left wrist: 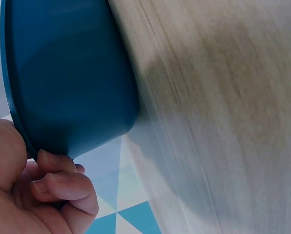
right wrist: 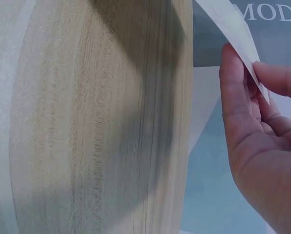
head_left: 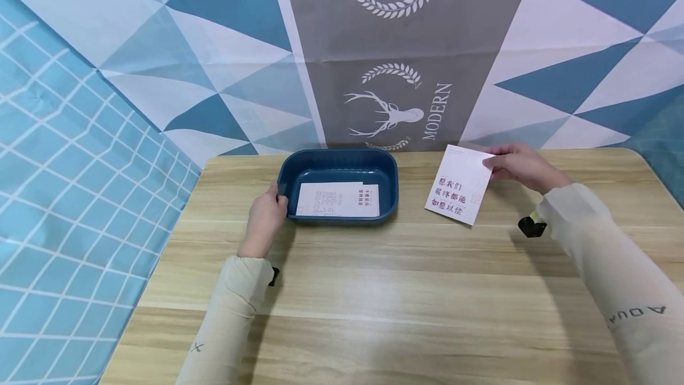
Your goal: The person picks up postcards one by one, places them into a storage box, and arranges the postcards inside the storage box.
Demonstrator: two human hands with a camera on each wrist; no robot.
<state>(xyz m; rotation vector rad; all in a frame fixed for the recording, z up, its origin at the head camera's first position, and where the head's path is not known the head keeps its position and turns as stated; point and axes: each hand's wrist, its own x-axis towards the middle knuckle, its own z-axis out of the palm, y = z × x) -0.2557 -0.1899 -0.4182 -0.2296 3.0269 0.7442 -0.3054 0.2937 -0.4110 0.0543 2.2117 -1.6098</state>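
Note:
A dark blue plastic basin (head_left: 342, 159) stands near the table's back edge, with white printed cards (head_left: 336, 199) lying in it. My left hand (head_left: 265, 218) grips the basin's left rim, the thumb over the edge and the fingers curled beneath it; the left wrist view shows this hand (left wrist: 43, 190) at the basin's outer wall (left wrist: 77, 78). To the right of the basin, my right hand (head_left: 526, 166) pinches a white card (head_left: 461, 184) with dark red printed characters by its upper right edge. In the right wrist view the card (right wrist: 238, 36) is between thumb and fingers.
The wood-grain table (head_left: 374, 308) stretches in front of both arms. Behind it hangs a patterned cloth (head_left: 385, 46) with grey and blue shapes, and a blue gridded cloth (head_left: 64, 195) drops along the left side. Each wrist carries a small black device (head_left: 532, 226).

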